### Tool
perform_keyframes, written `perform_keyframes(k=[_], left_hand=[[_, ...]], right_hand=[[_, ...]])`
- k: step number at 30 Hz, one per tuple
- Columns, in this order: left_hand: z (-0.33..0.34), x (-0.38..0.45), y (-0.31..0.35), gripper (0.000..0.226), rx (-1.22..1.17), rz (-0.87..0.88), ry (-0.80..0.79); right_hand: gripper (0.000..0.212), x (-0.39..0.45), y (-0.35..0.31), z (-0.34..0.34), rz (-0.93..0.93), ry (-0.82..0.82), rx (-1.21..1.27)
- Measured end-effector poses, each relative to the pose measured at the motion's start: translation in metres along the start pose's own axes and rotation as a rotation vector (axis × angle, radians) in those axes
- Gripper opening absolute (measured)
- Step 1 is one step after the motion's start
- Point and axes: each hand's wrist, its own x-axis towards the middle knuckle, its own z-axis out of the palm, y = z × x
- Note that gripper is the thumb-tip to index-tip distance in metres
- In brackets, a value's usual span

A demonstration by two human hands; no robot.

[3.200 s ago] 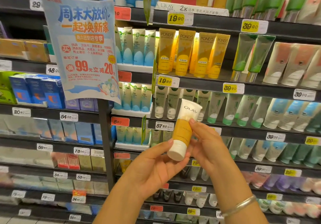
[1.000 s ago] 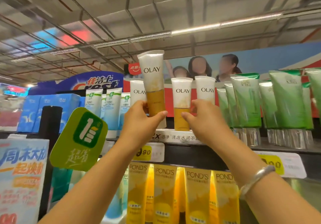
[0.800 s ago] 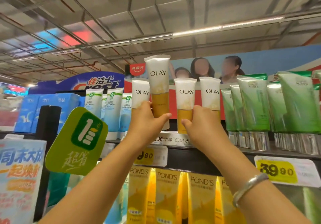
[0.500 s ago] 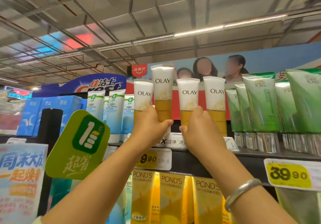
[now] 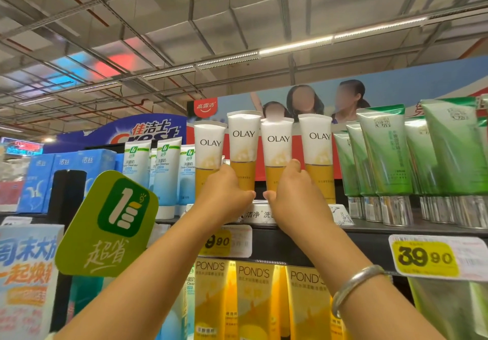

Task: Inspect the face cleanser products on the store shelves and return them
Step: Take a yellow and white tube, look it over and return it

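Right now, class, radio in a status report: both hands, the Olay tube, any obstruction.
Left hand grips second Olay tube, upright in the row. Right hand curled round third Olay tube. Neighbouring tubes close on both sides; nothing else blocking.

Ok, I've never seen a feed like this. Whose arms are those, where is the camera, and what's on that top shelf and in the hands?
There is no machine here: these are a person's two bare arms, filmed by one wide-angle camera worn on their head, tilted up at a store shelf.

On the top shelf stand four white-and-amber Olay tubes. The left hand has its fingers curled round the second Olay tube from the left, low on its amber part. The right hand, with a silver bangle on its wrist, grips the third Olay tube in the same way. Both tubes are upright in the row; whether their caps rest on the shelf is hidden by the hands.

Beside them stand green tubes to the right and blue-and-white cleanser tubes to the left. Yellow Pond's tubes fill the shelf below.
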Motion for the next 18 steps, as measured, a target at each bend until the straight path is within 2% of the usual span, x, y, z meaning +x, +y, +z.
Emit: perform_keyframes(k=[4, 9, 14, 18], left_hand=[[0.0026, 0.0019, 0.0009, 0.029, -0.019, -0.023, 0.031], [0.0047, 0.0036, 0.0018, 0.041, -0.062, 0.065, 0.151], [0.0008, 0.0055, -0.0015, 0.045, -0.037, 0.068, 0.125], [-0.0008, 0.0051, -0.0007, 0.042, -0.007, 0.066, 0.119]], right_hand=[[0.064, 0.0006, 0.0008, 0.0003, 0.005, -0.018, -0.005], [0.059, 0.0011, 0.0001, 0.002, 0.022, 0.003, -0.021], [0.059, 0.001, -0.0001, 0.0032, 0.002, 0.023, -0.04], [0.051, 0.0031, -0.0016, 0.0007, 0.002, 0.023, -0.009]])
